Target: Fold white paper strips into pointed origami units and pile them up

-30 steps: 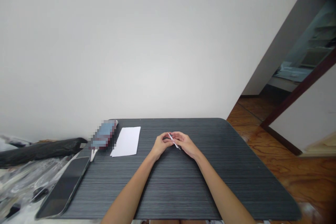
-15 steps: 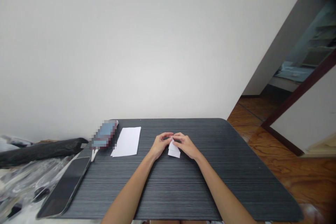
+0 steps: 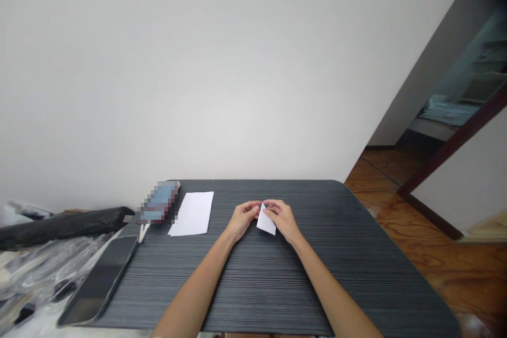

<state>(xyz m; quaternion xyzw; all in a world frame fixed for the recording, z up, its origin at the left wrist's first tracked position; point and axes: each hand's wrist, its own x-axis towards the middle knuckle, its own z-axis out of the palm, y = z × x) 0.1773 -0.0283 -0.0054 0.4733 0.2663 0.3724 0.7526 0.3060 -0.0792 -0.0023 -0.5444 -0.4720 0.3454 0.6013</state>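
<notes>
A small white piece of folded paper (image 3: pixel 266 224), narrow at its far tip and wider toward me, is between my hands over the middle of the dark table. My right hand (image 3: pixel 284 220) pinches it from the right, the thumb lying on its upper face. On the other side, my left hand (image 3: pixel 241 220) is curled with thumb and fingers close together at the paper's left edge near the tip. The fingertips behind the paper are partly hidden.
White paper sheets (image 3: pixel 193 214) lie in a stack on the left of the dark, grooved table (image 3: pixel 269 285). Beside them is a blurred-out red and blue item (image 3: pixel 160 202). A phone-like black device (image 3: pixel 101 280) rests along the left edge. Clear plastic wrapping (image 3: pixel 43 266) is piled beyond.
The folded paper has turned slightly; its two separate layers now look like one smooth wedge. My right thumb lies further over it. Both hands remain in nearly the same place.
</notes>
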